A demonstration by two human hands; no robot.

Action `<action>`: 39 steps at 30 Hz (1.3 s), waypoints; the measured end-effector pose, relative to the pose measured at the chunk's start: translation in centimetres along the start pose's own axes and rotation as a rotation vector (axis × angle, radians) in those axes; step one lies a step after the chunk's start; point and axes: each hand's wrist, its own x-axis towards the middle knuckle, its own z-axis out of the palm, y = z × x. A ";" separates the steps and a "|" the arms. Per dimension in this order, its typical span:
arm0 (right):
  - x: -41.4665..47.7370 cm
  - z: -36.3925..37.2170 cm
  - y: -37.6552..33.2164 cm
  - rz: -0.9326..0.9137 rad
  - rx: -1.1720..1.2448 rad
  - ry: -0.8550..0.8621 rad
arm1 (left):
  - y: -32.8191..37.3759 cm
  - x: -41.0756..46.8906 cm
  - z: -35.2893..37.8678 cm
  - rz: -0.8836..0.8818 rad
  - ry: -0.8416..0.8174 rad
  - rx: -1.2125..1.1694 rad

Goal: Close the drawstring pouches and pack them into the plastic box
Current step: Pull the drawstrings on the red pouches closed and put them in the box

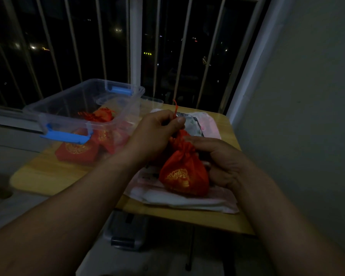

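Note:
A red drawstring pouch point(184, 176) with gold embroidery stands on white cloth near the table's front right, its neck gathered. My left hand point(157, 132) pinches the pouch's red cord point(175, 108) above the neck. My right hand point(223, 160) holds the pouch's neck and right side, fingers curled round it. A clear plastic box point(72, 114) with blue latches sits at the table's back left. Several red pouches point(100, 116) lie inside it.
Folded white and pink cloth point(187, 200) covers the table's right half. The wooden table point(48, 176) is small, its front edge close to me. A barred window rises behind, a wall stands to the right. A dark object sits on the floor below.

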 end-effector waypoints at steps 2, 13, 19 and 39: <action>0.0 0.1 -0.3 -0.074 0.074 0.037 | -0.2 0.1 -0.1 -0.037 0.032 -0.026; 1.1 -0.3 -0.2 -0.161 0.317 0.205 | -0.5 -0.3 1.0 -0.066 0.199 -0.080; 1.6 0.3 0.1 -0.135 0.242 0.200 | 0.3 -1.0 2.1 0.052 -0.042 0.011; 1.9 -0.5 0.2 -0.235 -0.024 0.140 | -1.5 0.3 1.1 -0.013 0.025 0.178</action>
